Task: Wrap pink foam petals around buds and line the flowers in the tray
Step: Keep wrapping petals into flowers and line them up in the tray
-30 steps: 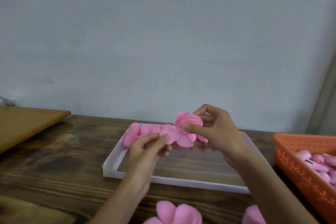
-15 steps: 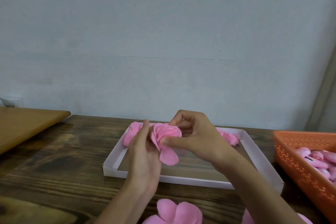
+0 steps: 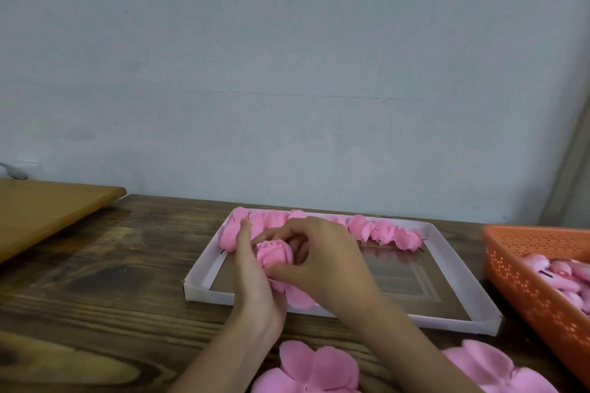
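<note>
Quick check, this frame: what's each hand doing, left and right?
Left hand: open, straight fingers pressed against the pink foam flower.
Right hand: closed on that flower, fingers and thumb curled round it.

Flower (image 3: 274,253) is lower: from raised above tray (image 3: 447,252) down between both hands over its near-left part. Petals, spread and dangling a second ago, are wrapped tight into rose shape, top facing camera. Only one petal (image 3: 298,297) hangs below now. Left hand (image 3: 252,284) goes from pinching petal underneath to standing flat against flower's left side, fingers (image 3: 242,233) straight up. Right hand (image 3: 322,262) goes from pinching top to curling round flower's right side. Row of flowers (image 3: 376,230) at far wall, earlier half hidden behind right hand, shows along most of its length.
</note>
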`<state>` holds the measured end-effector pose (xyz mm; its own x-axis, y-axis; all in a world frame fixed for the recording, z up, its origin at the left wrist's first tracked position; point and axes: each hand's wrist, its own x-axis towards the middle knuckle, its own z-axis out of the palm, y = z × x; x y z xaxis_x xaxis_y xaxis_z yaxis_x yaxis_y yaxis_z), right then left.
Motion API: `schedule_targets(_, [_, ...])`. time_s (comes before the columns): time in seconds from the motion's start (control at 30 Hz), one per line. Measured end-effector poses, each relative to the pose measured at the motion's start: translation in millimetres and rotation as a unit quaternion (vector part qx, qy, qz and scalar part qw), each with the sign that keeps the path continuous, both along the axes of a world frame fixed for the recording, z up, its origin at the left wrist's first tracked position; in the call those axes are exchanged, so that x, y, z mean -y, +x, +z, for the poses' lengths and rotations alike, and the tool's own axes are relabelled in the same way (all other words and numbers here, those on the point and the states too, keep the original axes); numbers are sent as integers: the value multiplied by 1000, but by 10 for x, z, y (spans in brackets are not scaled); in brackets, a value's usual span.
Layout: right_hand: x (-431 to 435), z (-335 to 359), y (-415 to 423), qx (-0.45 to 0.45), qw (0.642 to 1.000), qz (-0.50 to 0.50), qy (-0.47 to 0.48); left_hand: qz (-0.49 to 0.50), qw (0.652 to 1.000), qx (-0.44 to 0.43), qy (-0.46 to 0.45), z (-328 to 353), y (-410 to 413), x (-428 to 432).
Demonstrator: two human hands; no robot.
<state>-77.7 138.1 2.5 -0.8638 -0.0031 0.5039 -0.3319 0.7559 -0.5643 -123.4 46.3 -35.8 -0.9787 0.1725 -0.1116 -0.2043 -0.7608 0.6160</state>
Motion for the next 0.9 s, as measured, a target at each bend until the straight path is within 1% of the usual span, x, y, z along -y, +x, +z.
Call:
schedule_targets(0.07, [67,-41,16,-38,998,-28,38,6,1000,18,-7,-12,-21,24])
schedule_targets(0.13, [113,-72,13,-58,993,-56,81,16,999,39,-15,-6,-29,55])
schedule_targets(0.17, [107,-69,4,-56,993,-65,82,25,998,50,-17,-6,-40,70])
schedule_targets(0.2, [76,-47,-8,-44,995,-67,63,36,998,55,-14,-5,-56,86])
schedule_targets(0.23, [28,-22,-16,-19,997,-67,36,43,997,57,-6,2,-72,108])
schedule_targets(0.3, [-106,29,-22,81,995,-64,13,53,997,55,10,6,-111,151])
schedule_targets(0.37, [-215,45,-23,225,974,-29,-2,64,997,49,17,6,-131,192])
schedule_targets(0.4, [-241,26,-25,281,959,4,-33,68,996,49,22,4,-137,206])
schedule_targets(0.43, [-244,0,-25,312,947,34,-70,72,996,51,28,8,-138,216])
schedule_targets(0.47, [-234,-21,-30,321,940,55,-102,78,995,56,34,14,-140,222])
schedule_targets(0.6, [-188,-69,-60,274,946,70,-159,57,994,57,67,26,-148,234])
schedule_targets(0.67, [-137,-68,-44,248,944,70,-204,49,994,41,84,4,-160,242])
schedule_targets(0.77, [-22,-45,-7,189,946,72,-253,23,993,33,107,-28,-188,258])
schedule_targets(0.9, [133,-59,12,104,971,14,-216,-17,992,19,122,-22,-209,309])
